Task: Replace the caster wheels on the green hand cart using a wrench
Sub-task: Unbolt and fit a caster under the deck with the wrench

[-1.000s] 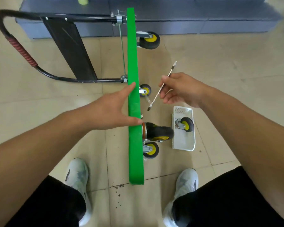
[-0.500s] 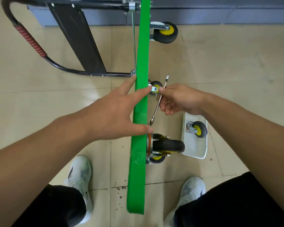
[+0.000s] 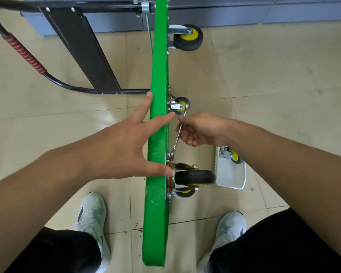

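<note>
The floor (image 3: pixel 274 75) is pale beige tile with thin grout lines. The green hand cart (image 3: pixel 158 75) stands on it on one long edge, its black handle (image 3: pixel 67 88) reaching out to the left. Just right of the cart's near end sits a white basket (image 3: pixel 232 174) holding a loose caster wheel (image 3: pixel 231 154). Two white shoes (image 3: pixel 91 213) are planted either side of the cart, with dark specks (image 3: pixel 136 225) between them.

Green flat cart deck (image 3: pixel 158 66): smooth, faintly glossy coating, scuffed near its lower end. Slim bright-metal wrench (image 3: pixel 177 141): polished steel look. Large black caster wheel (image 3: pixel 195 177): matt rubber tyre in shiny plated bracket. White perforated plastic basket (image 3: pixel 231 174): matt. Beige floor tiles (image 3: pixel 264 75): smooth, soft sheen.
</note>
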### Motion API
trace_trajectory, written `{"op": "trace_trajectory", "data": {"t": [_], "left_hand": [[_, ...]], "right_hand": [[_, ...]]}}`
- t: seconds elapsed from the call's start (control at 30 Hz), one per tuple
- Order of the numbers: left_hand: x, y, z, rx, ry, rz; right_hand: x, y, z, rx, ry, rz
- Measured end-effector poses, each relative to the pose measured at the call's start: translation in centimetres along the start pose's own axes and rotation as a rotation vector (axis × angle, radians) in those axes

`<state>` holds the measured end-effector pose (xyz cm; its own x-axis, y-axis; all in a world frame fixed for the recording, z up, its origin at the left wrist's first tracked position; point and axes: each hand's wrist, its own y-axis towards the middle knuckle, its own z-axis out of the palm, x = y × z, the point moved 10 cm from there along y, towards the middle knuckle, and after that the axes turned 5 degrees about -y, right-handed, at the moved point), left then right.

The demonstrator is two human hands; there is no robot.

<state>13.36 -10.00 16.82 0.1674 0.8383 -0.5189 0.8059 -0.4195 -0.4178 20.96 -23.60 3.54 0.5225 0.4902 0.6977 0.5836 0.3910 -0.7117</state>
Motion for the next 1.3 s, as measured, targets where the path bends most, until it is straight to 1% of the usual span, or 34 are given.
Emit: {"op": "trace_trajectory", "data": {"t": [0.3,0.47,0.77,0.97,1.13,1.3], "left_hand": [[0.1,0.0,0.1,0.005,-0.050,0.000],[0.0,0.0,0.1,0.014,-0.018,-0.016],[0.1,-0.1,0.0,0.012,-0.037,-0.013],[0.2,0.1,0.1,-0.006,-0.048,0.026],[0.3,0.1,0.1,-0.004,-0.085,0.029],[0.2,0.3,0.1,0.003,-0.082,0.009]], "right_hand": [[-0.1,1.1,-0.9,-0.041,0.081,0.052],[-1.5,1.9,0.1,0.011,0.084,0.133],[-3.9,2.5,2.9,0.112,0.130,0.253],[-5.2,2.6,4.2,0.155,0.239,0.326],[-4.6,2.4,3.9,0.135,0.205,0.307],[-2.5,2.0,3.1,0.088,0.099,0.183]]}}
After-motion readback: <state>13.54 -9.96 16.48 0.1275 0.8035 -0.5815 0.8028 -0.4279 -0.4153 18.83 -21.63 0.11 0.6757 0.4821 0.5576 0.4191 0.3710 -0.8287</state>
